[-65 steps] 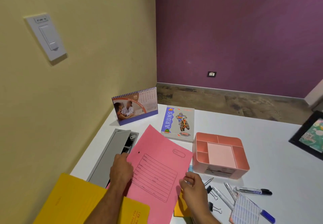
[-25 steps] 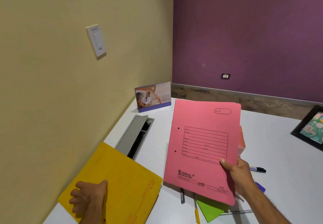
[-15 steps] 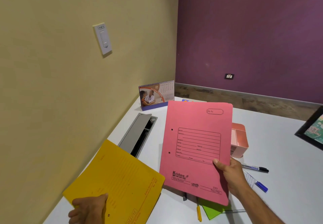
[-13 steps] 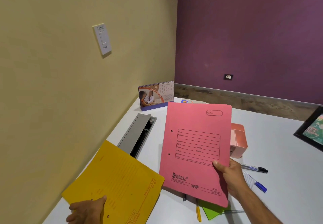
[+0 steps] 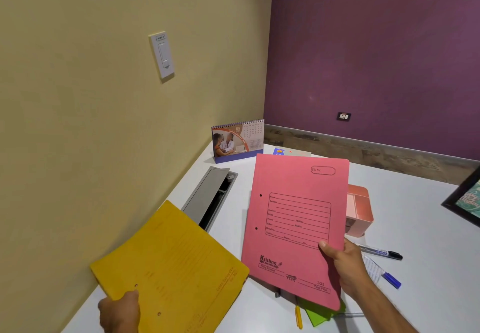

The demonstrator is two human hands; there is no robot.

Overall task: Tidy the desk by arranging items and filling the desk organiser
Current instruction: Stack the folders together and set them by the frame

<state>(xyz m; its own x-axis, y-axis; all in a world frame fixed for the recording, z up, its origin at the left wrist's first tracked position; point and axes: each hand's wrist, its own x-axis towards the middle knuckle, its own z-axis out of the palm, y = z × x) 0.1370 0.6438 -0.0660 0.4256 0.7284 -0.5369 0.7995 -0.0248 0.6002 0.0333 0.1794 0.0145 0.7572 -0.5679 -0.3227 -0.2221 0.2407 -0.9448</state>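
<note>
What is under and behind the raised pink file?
Poking out below the pink file, held by the right hand: a green sheet, a yellow pen, a grey tip. Behind it, part of the pink organiser. The rest is covered.

there is one view only, from a camera worn on the head, wide-angle, looking forward and down across the white tabletop (image 5: 415,202) toward the room corner where the yellow-beige wall (image 5: 104,125) on the left meets the purple wall (image 5: 376,60) ahead. it sits close above the near edge, so both forearms enter from the bottom of the frame, and straight lines bow toward the edges.
</note>
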